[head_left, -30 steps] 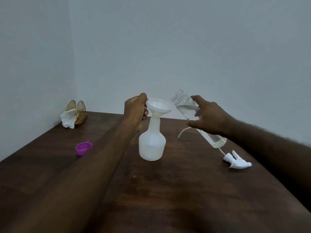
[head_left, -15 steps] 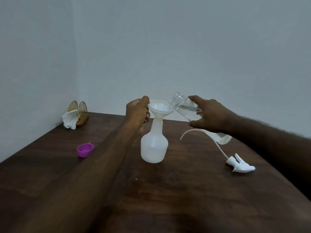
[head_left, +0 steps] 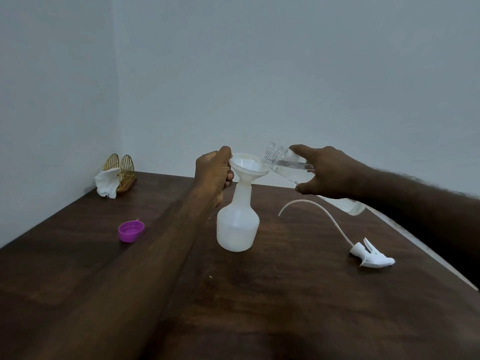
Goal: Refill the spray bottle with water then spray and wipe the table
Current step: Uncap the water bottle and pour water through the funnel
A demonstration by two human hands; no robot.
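Observation:
A white spray bottle (head_left: 237,227) stands uncapped on the dark wooden table (head_left: 285,307), with a white funnel (head_left: 249,166) in its neck. My left hand (head_left: 214,170) is closed on the funnel's left rim. My right hand (head_left: 327,172) grips a clear water bottle (head_left: 285,163), tilted so its open mouth rests at the funnel's right rim. Water lies along the bottle's lower side. The white spray head (head_left: 371,257) with its curved dip tube lies on the table to the right.
A purple cap (head_left: 130,231) lies on the table to the left. A white cloth (head_left: 106,184) hangs in a gold holder (head_left: 122,170) at the far left corner by the wall. The table's right edge (head_left: 428,252) runs close under my right forearm.
My right hand has tipped the water bottle further over and brought its mouth left to the funnel rim. My left hand has stayed on the funnel.

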